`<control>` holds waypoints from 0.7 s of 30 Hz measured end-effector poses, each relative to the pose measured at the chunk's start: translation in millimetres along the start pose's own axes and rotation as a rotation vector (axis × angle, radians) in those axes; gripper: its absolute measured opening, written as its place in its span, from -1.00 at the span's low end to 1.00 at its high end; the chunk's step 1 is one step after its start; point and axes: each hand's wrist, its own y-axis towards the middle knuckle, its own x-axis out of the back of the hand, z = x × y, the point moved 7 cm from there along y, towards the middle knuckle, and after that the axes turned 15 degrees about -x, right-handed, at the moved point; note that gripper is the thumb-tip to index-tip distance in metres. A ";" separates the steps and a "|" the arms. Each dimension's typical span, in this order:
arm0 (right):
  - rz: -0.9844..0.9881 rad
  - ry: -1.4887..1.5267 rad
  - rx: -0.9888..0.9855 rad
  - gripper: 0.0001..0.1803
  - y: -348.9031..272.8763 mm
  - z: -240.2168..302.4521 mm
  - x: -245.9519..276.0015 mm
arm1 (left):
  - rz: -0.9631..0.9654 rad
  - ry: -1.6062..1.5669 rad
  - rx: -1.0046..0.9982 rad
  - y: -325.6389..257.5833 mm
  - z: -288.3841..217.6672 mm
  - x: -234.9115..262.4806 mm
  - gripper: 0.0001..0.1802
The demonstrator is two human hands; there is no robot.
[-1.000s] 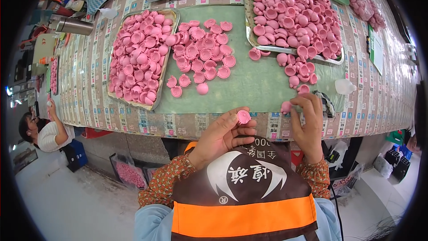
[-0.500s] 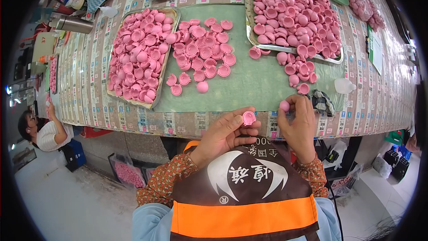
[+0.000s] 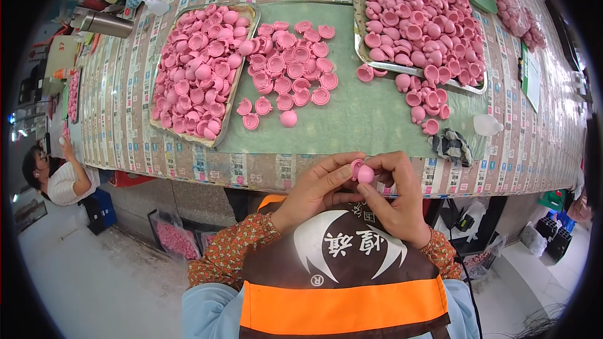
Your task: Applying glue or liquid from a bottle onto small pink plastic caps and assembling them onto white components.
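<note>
In front of the table's near edge my two hands meet. Between the fingertips of my left hand point(image 3: 323, 183) is a pink half-shell point(image 3: 355, 167), its hollow side partly showing. A second rounded pink half-shell point(image 3: 365, 174) is pinched in my right hand point(image 3: 400, 198). The two pieces touch or nearly touch, tilted against each other; fingers hide their lower parts. Beyond my hands, a group of loose pink half-shells point(image 3: 295, 66) lies on the green mat point(image 3: 352, 129), many with the hollow side up.
A heaped tray point(image 3: 250, 32) of pink pieces stands at left, another tray point(image 3: 389, 68) at right. A crumpled dark cloth point(image 3: 451, 147) and a white squeeze bottle point(image 3: 487, 125) lie near my right hand. A steel flask point(image 3: 108, 24) lies far left; another person point(image 3: 66, 179) sits at left.
My right hand has moved left from beside the cloth and brought its pink half-shell against the one in my left hand. The left hand's shell has turned sideways.
</note>
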 end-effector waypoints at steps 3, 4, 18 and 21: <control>-0.005 0.013 -0.010 -0.67 -0.6 -2.6 -3.0 | -0.024 0.009 0.014 -0.9 -1.4 -1.0 -0.56; -0.002 0.011 -0.010 -0.67 -0.6 -1.8 -2.5 | -0.025 0.007 0.012 -0.8 -1.5 -1.0 -0.56; 0.049 0.094 -0.116 -0.64 0.2 -10.4 -3.2 | -0.050 0.010 0.008 0.2 -0.2 -4.3 -0.62; 0.045 0.174 -0.142 -0.63 -1.6 -14.5 -4.4 | -0.046 0.002 0.017 -0.1 1.0 -4.2 -0.62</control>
